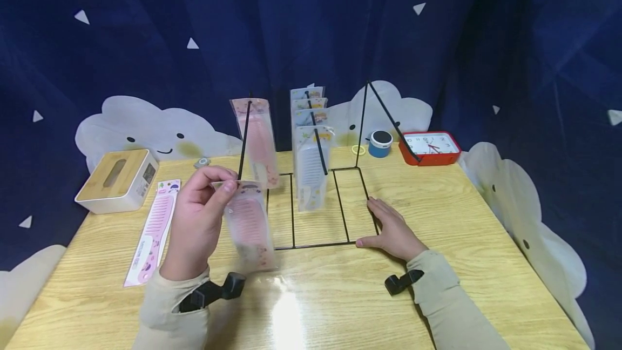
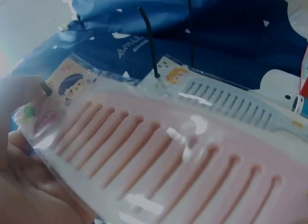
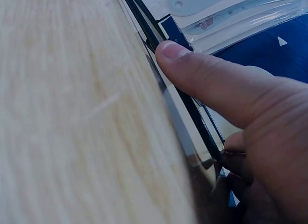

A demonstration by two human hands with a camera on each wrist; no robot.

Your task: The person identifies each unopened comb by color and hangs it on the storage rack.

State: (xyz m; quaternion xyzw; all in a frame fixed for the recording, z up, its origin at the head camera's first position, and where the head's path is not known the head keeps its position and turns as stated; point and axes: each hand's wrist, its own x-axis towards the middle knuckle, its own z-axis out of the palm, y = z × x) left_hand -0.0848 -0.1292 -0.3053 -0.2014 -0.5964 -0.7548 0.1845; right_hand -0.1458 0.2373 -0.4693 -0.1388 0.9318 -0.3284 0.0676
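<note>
Pink comb packet (image 1: 248,226) pinched in left hand (image 1: 196,220), right hand (image 1: 391,231) well apart.

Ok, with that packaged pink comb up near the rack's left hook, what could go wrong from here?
The left hand pinches the packaged pink comb only at its top, so it may swing and miss the left hook. It could also knock the pink comb already hanging there. The right hand only rests on the wire rack base, so the rack might shift.

Right hand's thumb (image 3: 192,70) presses the black wire frame (image 3: 192,118), seemingly flat on the table (image 3: 72,113).
</note>
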